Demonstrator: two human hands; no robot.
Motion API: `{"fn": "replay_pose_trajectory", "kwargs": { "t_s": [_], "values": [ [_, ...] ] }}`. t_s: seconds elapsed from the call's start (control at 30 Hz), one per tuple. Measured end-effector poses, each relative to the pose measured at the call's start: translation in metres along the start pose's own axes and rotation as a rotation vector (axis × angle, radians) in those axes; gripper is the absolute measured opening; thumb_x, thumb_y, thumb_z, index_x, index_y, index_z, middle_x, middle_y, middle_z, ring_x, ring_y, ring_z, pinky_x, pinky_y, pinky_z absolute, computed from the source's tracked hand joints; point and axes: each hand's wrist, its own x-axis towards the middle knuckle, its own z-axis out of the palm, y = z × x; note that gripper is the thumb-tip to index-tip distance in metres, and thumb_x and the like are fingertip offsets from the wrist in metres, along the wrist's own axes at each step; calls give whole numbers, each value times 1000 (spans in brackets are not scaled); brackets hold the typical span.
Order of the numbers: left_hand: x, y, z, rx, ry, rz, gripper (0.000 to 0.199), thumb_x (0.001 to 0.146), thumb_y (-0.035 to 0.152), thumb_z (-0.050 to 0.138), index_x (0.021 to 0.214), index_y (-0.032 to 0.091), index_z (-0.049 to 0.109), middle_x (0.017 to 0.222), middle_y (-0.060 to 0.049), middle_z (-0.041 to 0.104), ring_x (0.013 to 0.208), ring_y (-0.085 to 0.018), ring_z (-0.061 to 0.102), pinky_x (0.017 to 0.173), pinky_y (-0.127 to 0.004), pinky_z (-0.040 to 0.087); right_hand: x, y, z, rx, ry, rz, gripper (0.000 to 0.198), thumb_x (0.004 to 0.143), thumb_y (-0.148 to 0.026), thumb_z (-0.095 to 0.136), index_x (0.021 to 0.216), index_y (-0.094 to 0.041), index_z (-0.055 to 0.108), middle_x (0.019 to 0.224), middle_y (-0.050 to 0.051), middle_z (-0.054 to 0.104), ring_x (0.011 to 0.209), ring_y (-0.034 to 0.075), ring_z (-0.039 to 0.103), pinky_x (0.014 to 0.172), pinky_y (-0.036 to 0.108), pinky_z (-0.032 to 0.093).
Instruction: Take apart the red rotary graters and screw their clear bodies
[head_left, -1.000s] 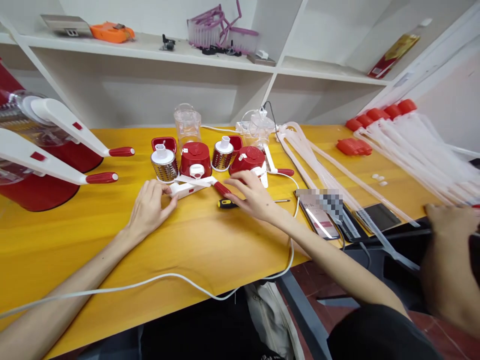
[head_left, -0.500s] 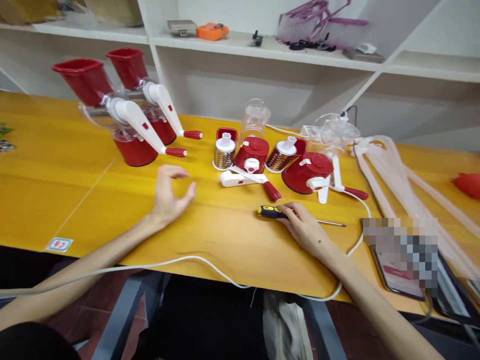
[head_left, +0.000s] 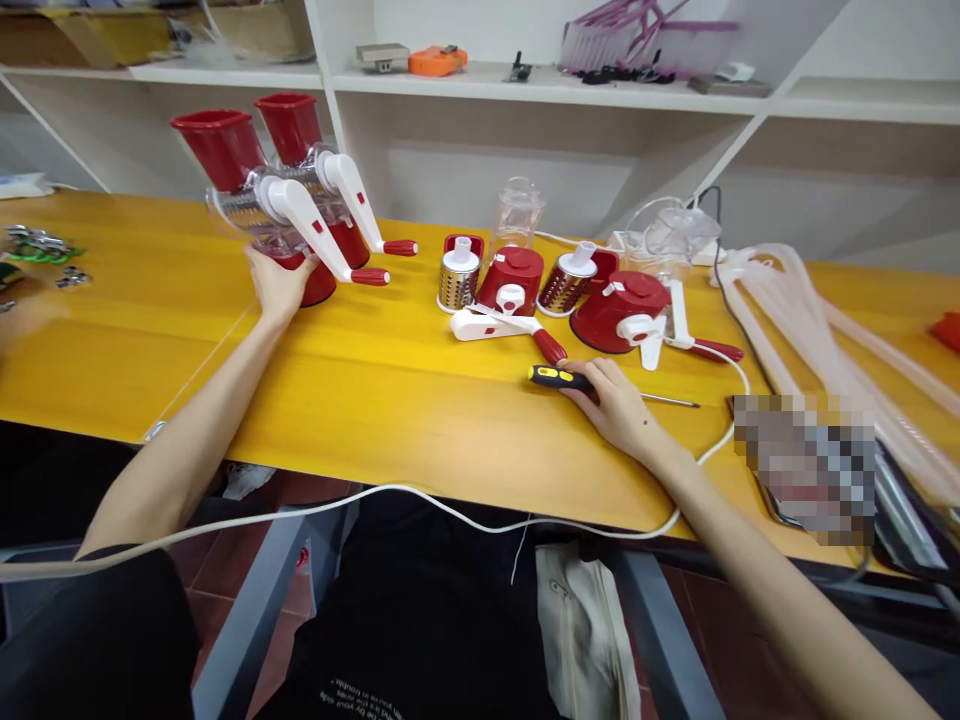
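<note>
Head view: our L forearm comes up from lower L, over the edge of the desk, angled fwd and slightly R. The L hand is at the red base of the front grater. Its fingers are parted wide enough to go round the base, thumb on the R side, the others toward the L and partly hidden; we see it grasping the base, tho how firmly we can't tell. That grater stands upright on the L part of the desk, crank pointing R, just in front of the rear grater.

Our R forearm runs in from lower R, fwd and L, crossing over the white cable. The R hand is low over the desk, R of centre, w/ fingers curled round the black/yellow handle of the screwdriver; thumb is on the near side, gap small. The screwdriver lies approx. horizontal, handle end L, shaft out to the R past the hand.

Just beyond the handle we have the loose crank, its red grip angled toward us, w/ the L red base and R red base behind.
</note>
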Motion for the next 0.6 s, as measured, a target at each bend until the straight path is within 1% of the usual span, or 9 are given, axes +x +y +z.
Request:
{"fn": "replay_pose_trajectory", "kwargs": {
  "t_s": [0.03, 0.1, 0.17, 0.23, 0.3, 0.4, 0.5, 0.6],
  "values": [
    [1, 4, 0, -3, 31, -59, 71, 93, 50, 72, 127, 8, 26, 151, -28, 39, 144, -33, 38, 118, -60, 27, 0, 1, -1, 3, -6, 9, 57, 96, -56, 39, 131, -17, 62, 114, 8, 59, 104, 1, 49, 97, 17, 44],
    [0, 11, -2, -2, 114, -210, 77, 85, 49, 82, 124, 9, 29, 149, -25, 44, 142, -33, 42, 118, -56, 30, -1, 5, -2, 3, -9, 26, 59, 96, -58, 38, 133, -18, 62, 115, 7, 59, 106, 0, 49, 98, 17, 44],
    [-4, 18, -9, -1, 136, -263, 82, 78, 46, 89, 123, 10, 30, 149, -25, 47, 141, -32, 44, 119, -54, 31, -2, 9, -2, -5, -2, 49, 59, 96, -59, 38, 131, -19, 63, 116, 7, 59, 107, 1, 49, 100, 17, 43],
    [-13, 23, -19, 7, 129, -276, 86, 73, 48, 92, 122, 11, 32, 149, -22, 49, 141, -31, 44, 121, -53, 32, -2, 13, -2, -23, 16, 88, 58, 95, -59, 40, 128, -18, 65, 115, 8, 59, 106, 2, 48, 100, 19, 42],
    [-26, 26, -31, 24, 109, -279, 91, 68, 54, 94, 122, 12, 34, 148, -18, 51, 141, -31, 46, 121, -52, 34, -2, 15, -1, -43, 42, 139, 58, 95, -58, 42, 125, -16, 66, 115, 10, 59, 106, 4, 46, 100, 21, 41],
    [-48, 28, -53, 60, 79, -276, 97, 62, 59, 96, 124, 12, 38, 146, -15, 54, 138, -31, 49, 121, -52, 37, -1, 14, -3, -61, 97, 222, 59, 95, -57, 41, 128, -14, 64, 120, 12, 57, 111, 7, 45, 103, 25, 39],
    [-69, 31, -72, 93, 46, -246, 94, 59, 59, 95, 124, 13, 43, 142, -11, 59, 131, -28, 56, 119, -49, 42, 1, 12, -6, -60, 147, 308, 61, 95, -55, 38, 131, -13, 62, 126, 14, 53, 115, 9, 42, 107, 27, 39],
    [-86, 36, -83, 126, 23, -230, 83, 55, 52, 93, 116, 15, 51, 129, -10, 67, 119, -29, 62, 112, -50, 49, 5, 12, -9, -54, 145, 383, 57, 94, -49, 40, 130, -11, 62, 124, 15, 53, 112, 10, 41, 109, 29, 39]
  ]
}}
